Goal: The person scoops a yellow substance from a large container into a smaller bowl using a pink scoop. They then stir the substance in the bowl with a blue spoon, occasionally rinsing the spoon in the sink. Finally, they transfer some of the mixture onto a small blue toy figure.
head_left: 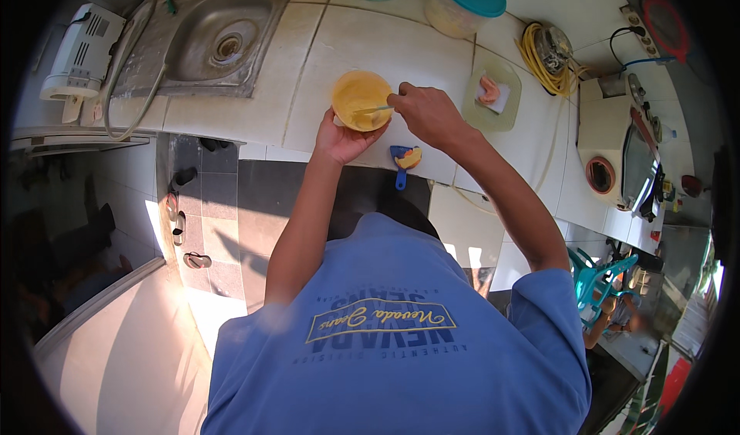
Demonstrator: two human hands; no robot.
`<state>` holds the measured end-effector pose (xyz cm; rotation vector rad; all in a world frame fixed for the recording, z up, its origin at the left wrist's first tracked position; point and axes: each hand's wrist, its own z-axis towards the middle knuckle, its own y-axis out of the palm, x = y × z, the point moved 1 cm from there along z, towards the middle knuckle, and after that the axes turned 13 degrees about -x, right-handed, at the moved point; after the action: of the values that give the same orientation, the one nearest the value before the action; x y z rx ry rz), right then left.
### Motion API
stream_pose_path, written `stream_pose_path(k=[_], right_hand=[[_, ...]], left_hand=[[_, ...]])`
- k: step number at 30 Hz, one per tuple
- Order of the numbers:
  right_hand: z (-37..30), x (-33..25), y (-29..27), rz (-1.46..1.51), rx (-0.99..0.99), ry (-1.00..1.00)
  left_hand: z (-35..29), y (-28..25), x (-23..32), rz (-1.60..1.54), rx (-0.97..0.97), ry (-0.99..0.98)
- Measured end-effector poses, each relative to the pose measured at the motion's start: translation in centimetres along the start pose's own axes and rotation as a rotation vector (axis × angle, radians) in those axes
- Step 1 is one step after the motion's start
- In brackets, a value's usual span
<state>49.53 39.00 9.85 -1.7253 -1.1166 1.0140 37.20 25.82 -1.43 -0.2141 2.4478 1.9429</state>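
My left hand (348, 139) is wrapped round the side of a yellow mixing bowl (361, 88), holding it above the tiled counter. Inside the bowl lies a pale yellow paste. A thin spatula (375, 109) reaches into it, its other end gripped in the closed fingers of my right hand (422, 111). On the counter's near edge, below the bowl, rests a blue dental impression tray (401, 179) with orange-yellow material in it. Further right, a curved pink piece (489, 89) sits on white paper in a pale green shallow tray (505, 119).
A metal sink (193, 61) is set into the counter at far left, beside a white machine (86, 49). At the back stands a teal-lidded tub (462, 7). A coiled yellow hose (532, 53) and a beige machine (605, 138) occupy the right. Someone sits near teal chairs (593, 281).
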Motion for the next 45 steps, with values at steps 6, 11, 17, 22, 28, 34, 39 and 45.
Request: stream_pose_path(k=[6, 11, 17, 22, 28, 34, 39, 45], right_hand=[[-0.7, 0.3, 2.0, -0.1, 0.046, -0.136], [-4.1, -0.6, 3.0, 0.286, -0.061, -0.094], [-7.3, -2.0, 6.3, 1.465, -0.029, 0.131], [-10.2, -3.3, 5.8, 1.828, 0.109, 0.2], [-10.1, -6.4, 7.8, 1.104, 0.603, 0.025], [-11.0, -7.9, 9.1, 0.726, 0.645, 0.03], [-15.1, -5.6, 7.0, 0.874, 0.563, 0.06], [-12.5, -1.6, -1.5, 0.661, 0.38, -0.157]], left_hand=[[-1.4, 0.1, -0.1, 0.067, 0.045, -0.016], [-2.9, 1.1, -0.7, 0.172, 0.082, 0.012], [-3.6, 2.0, -2.0, 0.316, 0.125, 0.158], [-5.3, 3.8, -1.6, 0.286, -0.002, 0.231], [-5.2, 6.4, -2.2, 0.219, 0.017, 0.396], [-4.3, 7.7, -2.2, 0.146, 0.048, 0.507], [-4.9, 8.1, -1.2, 0.188, -0.008, 0.454], [-6.1, 11.1, -1.8, 0.429, 0.114, 0.128]])
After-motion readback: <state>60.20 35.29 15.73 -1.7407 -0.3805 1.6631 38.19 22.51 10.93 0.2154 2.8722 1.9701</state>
